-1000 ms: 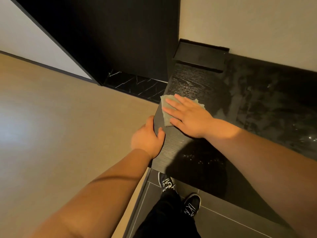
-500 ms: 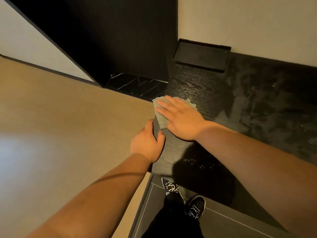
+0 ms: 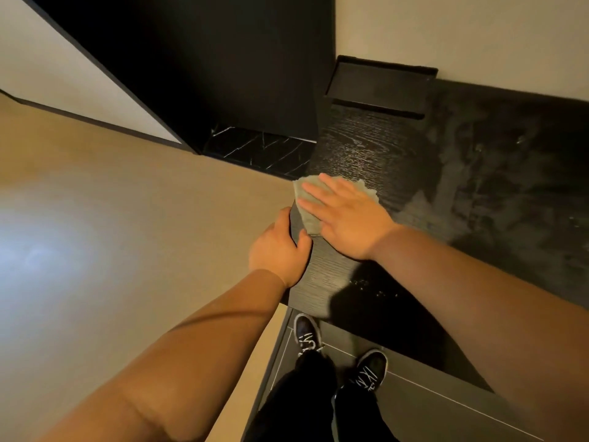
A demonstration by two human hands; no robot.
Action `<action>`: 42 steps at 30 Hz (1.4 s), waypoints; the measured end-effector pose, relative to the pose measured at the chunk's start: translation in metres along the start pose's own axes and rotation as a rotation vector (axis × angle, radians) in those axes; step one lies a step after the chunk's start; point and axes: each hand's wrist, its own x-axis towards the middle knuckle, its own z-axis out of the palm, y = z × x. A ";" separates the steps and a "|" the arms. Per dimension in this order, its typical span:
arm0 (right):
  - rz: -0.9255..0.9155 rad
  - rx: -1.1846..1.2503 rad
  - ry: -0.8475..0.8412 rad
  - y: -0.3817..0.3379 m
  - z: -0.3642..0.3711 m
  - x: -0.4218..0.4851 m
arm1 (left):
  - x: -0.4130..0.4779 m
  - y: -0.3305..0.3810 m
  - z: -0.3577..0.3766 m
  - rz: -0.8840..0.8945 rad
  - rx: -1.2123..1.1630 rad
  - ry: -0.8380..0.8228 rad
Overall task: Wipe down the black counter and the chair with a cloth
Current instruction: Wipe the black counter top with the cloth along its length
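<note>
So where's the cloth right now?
In the head view, the cloth lies flat under the right hand at the left edge of the black counter, just beyond the left hand gripping that edge.

Room setting. A beige wall runs along the far edge of the desk. A tall black panel stands off the desk's far left corner, above a veined black stone strip. Beyond the left edge lies a smooth tan floor bearing a pale patch of reflected light. A white wall with a dark skirting bounds this floor at upper left. Below the near edge, dark grey floor tiles show pale joints.
</note>
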 end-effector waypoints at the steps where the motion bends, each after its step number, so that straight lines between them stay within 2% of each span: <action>1: 0.022 0.010 -0.010 0.008 -0.003 -0.001 | 0.000 0.000 0.000 0.001 0.002 -0.001; 5: 0.319 0.039 0.112 0.049 -0.017 0.002 | -0.002 -0.001 -0.003 0.021 -0.020 -0.010; 8: 0.473 0.043 0.149 0.043 -0.014 0.000 | 0.000 -0.002 -0.003 0.023 -0.031 -0.013; 10: 0.465 0.025 0.130 0.018 -0.004 -0.008 | 0.000 -0.003 -0.002 0.031 -0.048 -0.011; 13: 0.318 0.003 0.101 -0.014 0.012 -0.029 | 0.000 -0.002 -0.001 0.047 -0.058 -0.004; 16: 0.231 0.079 0.061 -0.007 0.012 -0.041 | 0.000 -0.003 -0.001 0.049 -0.079 -0.003; 18: 0.320 0.107 0.103 0.014 0.009 -0.047 | 0.000 -0.003 -0.002 0.043 -0.084 -0.007; 21: 0.574 0.110 0.247 0.040 0.006 -0.059 | 0.000 -0.005 -0.002 0.035 -0.089 -0.008; 24: 0.698 0.114 0.276 0.026 0.010 -0.060 | 0.001 -0.005 -0.001 0.038 -0.104 -0.021; 26: 0.661 0.112 0.257 0.000 0.019 -0.059 | 0.001 -0.005 -0.001 0.038 -0.100 -0.022; 28: 0.539 0.067 0.213 -0.024 0.030 -0.066 | 0.000 -0.005 -0.001 0.038 -0.112 -0.024; 31: 0.387 0.075 0.121 -0.025 0.029 -0.079 | 0.002 -0.005 0.000 0.047 -0.125 -0.031; 33: 0.414 0.067 0.146 -0.006 0.024 -0.078 | 0.002 -0.007 0.000 0.046 -0.130 -0.028; 36: 0.612 0.074 0.261 0.019 0.015 -0.063 | 0.001 -0.007 -0.001 0.037 -0.128 -0.029; 38: 0.714 0.072 0.285 0.010 0.012 -0.048 | 0.000 -0.007 -0.002 0.038 -0.127 -0.030; 40: 0.676 0.034 0.283 -0.010 0.018 -0.041 | 0.000 -0.007 -0.003 0.043 -0.124 -0.037; 42: 0.533 0.023 0.267 -0.036 0.030 -0.048 | 0.001 -0.007 -0.002 0.047 -0.119 -0.044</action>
